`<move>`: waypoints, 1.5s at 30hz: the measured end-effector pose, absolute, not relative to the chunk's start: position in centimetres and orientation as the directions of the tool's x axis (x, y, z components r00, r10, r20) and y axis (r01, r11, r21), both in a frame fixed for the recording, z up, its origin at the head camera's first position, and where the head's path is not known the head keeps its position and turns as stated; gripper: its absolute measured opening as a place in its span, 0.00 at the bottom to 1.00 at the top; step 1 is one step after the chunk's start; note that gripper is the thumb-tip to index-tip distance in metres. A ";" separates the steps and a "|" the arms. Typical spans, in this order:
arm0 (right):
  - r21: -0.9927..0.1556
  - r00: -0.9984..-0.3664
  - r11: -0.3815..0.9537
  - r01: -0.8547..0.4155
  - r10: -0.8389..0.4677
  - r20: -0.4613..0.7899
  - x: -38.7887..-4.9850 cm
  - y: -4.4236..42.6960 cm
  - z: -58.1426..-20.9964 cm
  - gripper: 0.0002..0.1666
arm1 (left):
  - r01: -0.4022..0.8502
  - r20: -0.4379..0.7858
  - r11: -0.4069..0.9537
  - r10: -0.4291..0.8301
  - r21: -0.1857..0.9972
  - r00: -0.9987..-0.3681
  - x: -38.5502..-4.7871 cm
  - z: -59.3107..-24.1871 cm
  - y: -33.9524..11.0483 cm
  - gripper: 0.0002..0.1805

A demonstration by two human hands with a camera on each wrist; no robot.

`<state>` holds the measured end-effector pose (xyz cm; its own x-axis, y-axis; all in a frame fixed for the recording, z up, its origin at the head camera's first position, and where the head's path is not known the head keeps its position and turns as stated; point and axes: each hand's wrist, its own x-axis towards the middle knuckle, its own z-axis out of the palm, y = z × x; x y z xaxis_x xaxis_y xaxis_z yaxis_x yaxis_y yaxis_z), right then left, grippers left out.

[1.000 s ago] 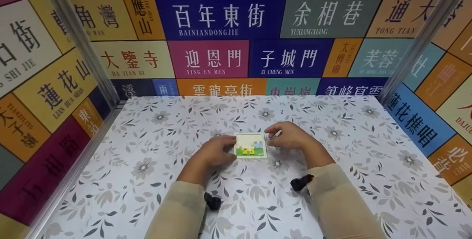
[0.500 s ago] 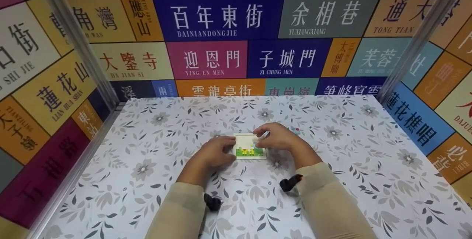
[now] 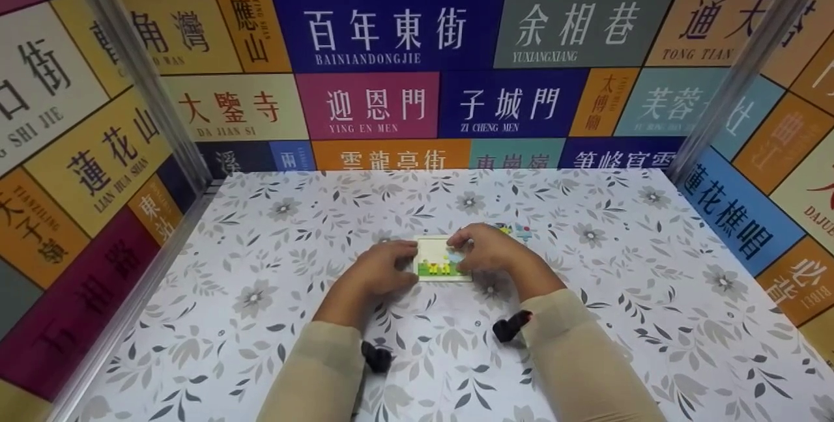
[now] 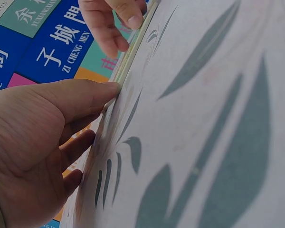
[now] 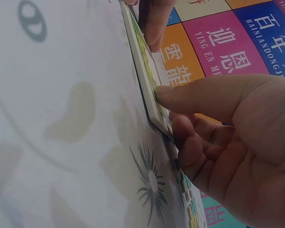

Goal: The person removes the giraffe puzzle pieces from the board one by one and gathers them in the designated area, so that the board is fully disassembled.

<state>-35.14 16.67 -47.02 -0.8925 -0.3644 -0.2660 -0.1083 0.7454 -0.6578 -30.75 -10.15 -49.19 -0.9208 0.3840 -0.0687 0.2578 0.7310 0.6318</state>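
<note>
A small pale framed puzzle board (image 3: 432, 245) lies on the table, with green and yellow picture pieces along its near part and light blue ones at the right. The left hand (image 3: 379, 268) grips its left edge; in the left wrist view the thumb of the left hand (image 4: 42, 142) rests against the rim. Over the board's right side is the right hand (image 3: 494, 251), fingers bent. In the right wrist view the right hand (image 5: 237, 137) has its thumb on top of the board (image 5: 149, 90) and its fingers curled at the edge. Any piece beneath the fingertips is hidden.
Loose colourful pieces (image 3: 524, 230) lie just behind the right hand, partly covered by it. The table (image 3: 260, 370) has a floral cover. Lettered panels (image 3: 384, 25) stand behind and at both sides, with clear corner posts.
The right hand has moved left from beside the board onto its right side, uncovering the loose pieces behind it. The left hand and the board have stayed in place.
</note>
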 end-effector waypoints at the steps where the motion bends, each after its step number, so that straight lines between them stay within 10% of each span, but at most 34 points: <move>1: -0.654 -0.893 0.749 -0.108 -0.363 -0.268 -35.1 16.7 -47.0 0.29 | 0.259 -0.069 0.731 0.386 0.631 -0.920 -30.8 -49.2 -10.2 0.36; 45: -0.651 -0.907 0.742 -0.163 -0.373 -0.198 -34.9 17.1 -46.6 0.24 | 0.268 -0.058 0.721 0.392 0.639 -0.918 -30.5 -49.0 -10.1 0.35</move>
